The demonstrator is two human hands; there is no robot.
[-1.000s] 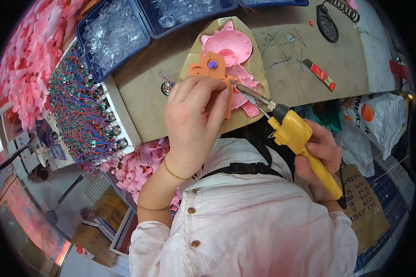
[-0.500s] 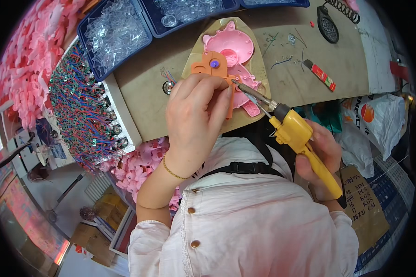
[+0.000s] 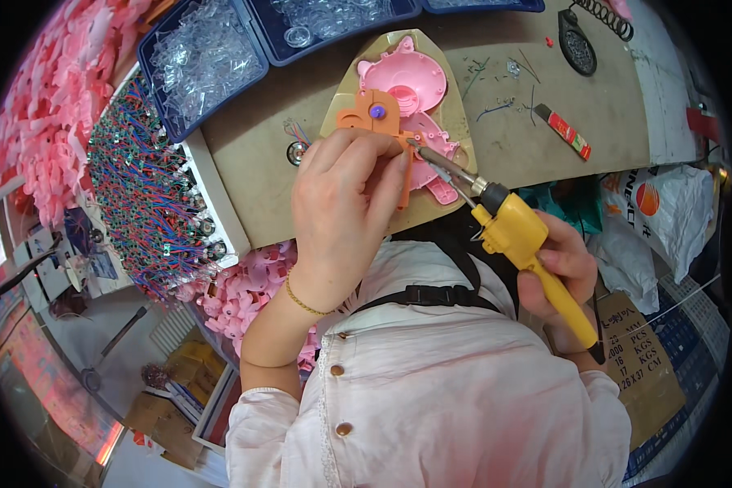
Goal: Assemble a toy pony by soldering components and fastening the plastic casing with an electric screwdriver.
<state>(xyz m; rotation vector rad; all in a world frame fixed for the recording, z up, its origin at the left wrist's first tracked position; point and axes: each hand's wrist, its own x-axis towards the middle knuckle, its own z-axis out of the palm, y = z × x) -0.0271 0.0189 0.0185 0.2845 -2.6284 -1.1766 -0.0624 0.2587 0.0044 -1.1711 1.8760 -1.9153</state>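
Upper left: blue bin (image 3: 220, 102) with clear plastic parts (image 3: 205, 61); beside it, second blue bin (image 3: 342, 35), similarly filled. Far left: tall heap of pink moulded pieces (image 3: 53, 89). Next to it: dense pile of small circuit boards (image 3: 142, 187) with red and blue wires, bordered by a white tray edge (image 3: 220, 199). Below the edge of the table (image 3: 618, 114): lower heap of pink pieces (image 3: 248, 293). On the tabletop, right: scattered wire clippings (image 3: 496, 108), small red fragment (image 3: 550, 41) and flat red-and-yellow object (image 3: 567, 134) with dark end. Lower right: white plastic bag (image 3: 655, 207) near green bag (image 3: 569, 199), above printed brown cardboard (image 3: 638, 358). Lower left: brown carton (image 3: 159, 423).
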